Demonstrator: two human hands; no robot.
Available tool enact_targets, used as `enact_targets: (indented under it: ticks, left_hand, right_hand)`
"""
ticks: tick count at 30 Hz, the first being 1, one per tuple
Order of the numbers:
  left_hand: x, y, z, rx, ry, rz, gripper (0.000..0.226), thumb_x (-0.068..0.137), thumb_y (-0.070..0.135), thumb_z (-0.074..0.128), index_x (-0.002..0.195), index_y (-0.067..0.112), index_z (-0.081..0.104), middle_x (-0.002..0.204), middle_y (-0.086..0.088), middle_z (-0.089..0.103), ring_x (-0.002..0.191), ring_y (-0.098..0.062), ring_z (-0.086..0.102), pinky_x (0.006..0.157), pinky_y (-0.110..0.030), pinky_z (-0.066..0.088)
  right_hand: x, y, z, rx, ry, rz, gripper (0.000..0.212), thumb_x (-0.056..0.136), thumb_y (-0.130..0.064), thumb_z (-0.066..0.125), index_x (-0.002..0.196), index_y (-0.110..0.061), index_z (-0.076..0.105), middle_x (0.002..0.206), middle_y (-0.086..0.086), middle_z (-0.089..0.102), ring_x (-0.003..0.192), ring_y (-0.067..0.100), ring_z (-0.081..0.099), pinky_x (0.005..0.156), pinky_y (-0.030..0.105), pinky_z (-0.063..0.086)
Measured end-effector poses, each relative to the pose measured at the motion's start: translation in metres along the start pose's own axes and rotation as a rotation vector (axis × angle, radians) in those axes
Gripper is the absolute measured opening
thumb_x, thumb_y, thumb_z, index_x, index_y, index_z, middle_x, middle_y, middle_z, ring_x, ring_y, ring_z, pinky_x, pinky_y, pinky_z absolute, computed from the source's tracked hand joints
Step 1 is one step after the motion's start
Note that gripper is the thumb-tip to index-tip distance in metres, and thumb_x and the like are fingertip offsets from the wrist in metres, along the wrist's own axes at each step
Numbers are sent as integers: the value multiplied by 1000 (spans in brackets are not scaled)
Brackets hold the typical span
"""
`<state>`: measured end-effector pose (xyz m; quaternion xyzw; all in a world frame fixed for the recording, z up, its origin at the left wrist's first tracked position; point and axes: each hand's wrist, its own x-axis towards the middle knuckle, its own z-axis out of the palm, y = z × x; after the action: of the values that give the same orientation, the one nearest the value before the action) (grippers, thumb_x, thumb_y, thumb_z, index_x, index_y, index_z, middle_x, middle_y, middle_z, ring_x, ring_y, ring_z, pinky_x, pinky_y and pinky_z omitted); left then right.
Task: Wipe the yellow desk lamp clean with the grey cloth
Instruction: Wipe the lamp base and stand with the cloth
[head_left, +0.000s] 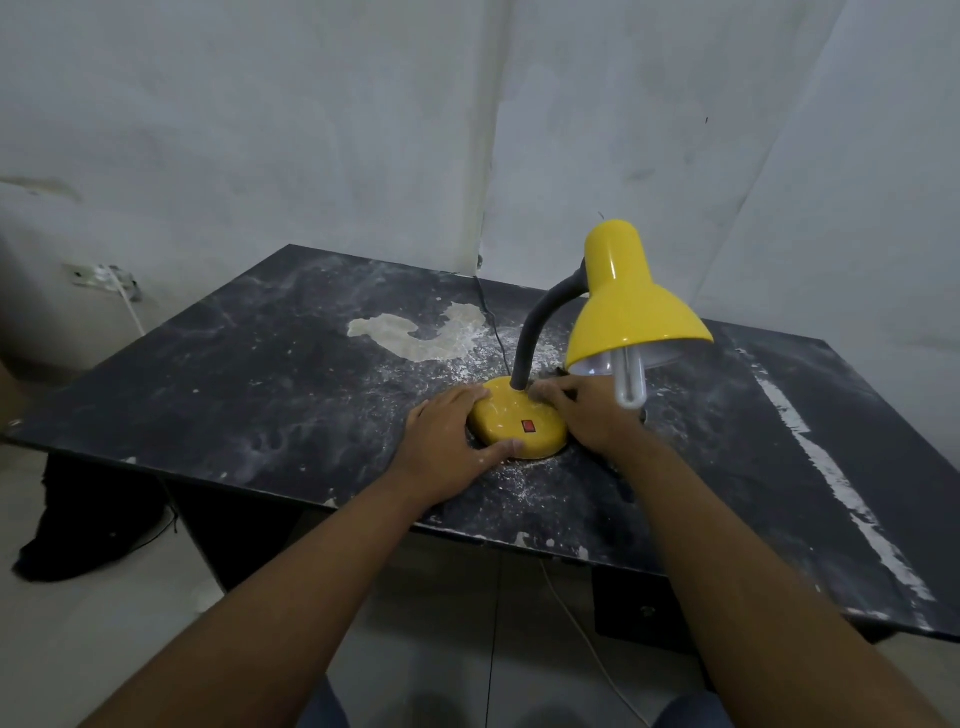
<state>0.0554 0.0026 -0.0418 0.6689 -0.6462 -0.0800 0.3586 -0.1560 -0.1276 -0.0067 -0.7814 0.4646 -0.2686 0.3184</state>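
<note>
Left hand (447, 441) grips lamp base (504, 415); right hand (587, 415) blurred, possibly gripping too.

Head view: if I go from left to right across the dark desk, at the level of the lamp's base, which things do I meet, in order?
left hand → yellow lamp base → red switch on the base → right hand → white streak on the desk top

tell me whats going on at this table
A person has both hands on the base of a yellow lamp standing on a dusty black table. The left hand grips the base's left side; the right hand lies against its right side. No cloth is in view.
</note>
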Motion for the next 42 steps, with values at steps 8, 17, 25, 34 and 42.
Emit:
enact_targets:
  ticks: [8, 17, 25, 34, 42]
  left_hand:
    - [-1, 3, -2, 10, -1, 9, 91, 83, 81, 70, 152, 25, 54, 153, 7, 55, 140, -17, 52, 118, -56, 40]
    - [-1, -1, -3, 17, -20, 0, 95, 82, 87, 61, 154, 27, 51, 157, 5, 53, 144, -19, 47, 120, -58, 38]
    - [-1, -1, -1, 27, -20, 7, 91, 84, 84, 66, 154, 28, 51, 158, 7, 52, 145, -18, 46, 120, -59, 37]
    - [-1, 0, -2, 35, -23, 12, 89, 85, 81, 67, 155, 28, 50, 161, 6, 50, 148, -19, 44, 122, -59, 36]
    - [0, -1, -1, 32, -18, 11, 90, 84, 83, 67, 154, 29, 50, 159, 7, 51, 146, -18, 45, 121, -58, 37]
  right_hand:
    - [-1, 6, -13, 150, 76, 54, 24, 94, -46, 81, 111, -30, 86, 115, -12, 81, 103, -1, 75, 91, 25, 61]
    - [0, 1, -15, -100, 116, 26, 19, 99, -44, 74, 113, -36, 84, 112, -17, 75, 102, 3, 63, 97, 27, 47]
    - [-8, 8, -18, -296, 193, 11, 22, 103, -44, 66, 115, -34, 82, 117, -2, 76, 113, 23, 66, 90, 33, 46]
    - [0, -2, -8, -137, 9, -54, 15, 102, -30, 71, 105, -28, 86, 112, -16, 78, 106, -4, 67, 102, 37, 55]
    - [-1, 5, -7, -193, -7, -114, 21, 103, -35, 71, 116, -28, 85, 129, -5, 77, 122, 17, 67, 111, 44, 52]
